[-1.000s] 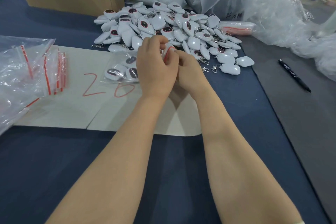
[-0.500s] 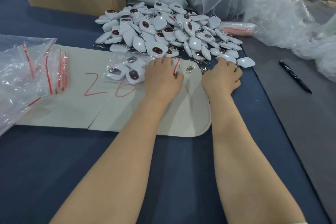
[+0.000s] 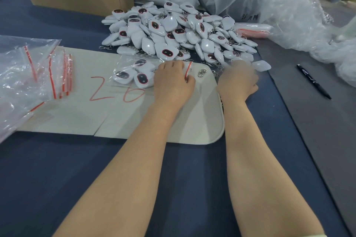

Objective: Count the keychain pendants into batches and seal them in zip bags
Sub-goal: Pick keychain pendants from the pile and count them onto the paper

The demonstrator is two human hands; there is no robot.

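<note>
A pile of white keychain pendants (image 3: 173, 32) with dark red-rimmed faces lies at the far middle of the table. A clear zip bag (image 3: 134, 75) with a red seal strip holds a few pendants and lies on the pale mat (image 3: 202, 121). My left hand (image 3: 173, 82) grips the bag's mouth at the red strip, knuckles up. My right hand (image 3: 238, 79) is blurred at the near right edge of the pile, fingers curled down; what it holds is hidden. A loose metal clasp (image 3: 201, 72) lies between my hands.
Empty zip bags (image 3: 48, 75) are stacked at the left. A cardboard box (image 3: 77, 0) with more pendants stands at the back left. Large crumpled plastic bags (image 3: 289, 15) fill the back right. A black pen (image 3: 314, 83) lies on the grey surface at the right.
My hands were together at the bag's mouth, held up. My right hand has gone right to the pile's edge, and my left hand has lowered the bag onto the mat.
</note>
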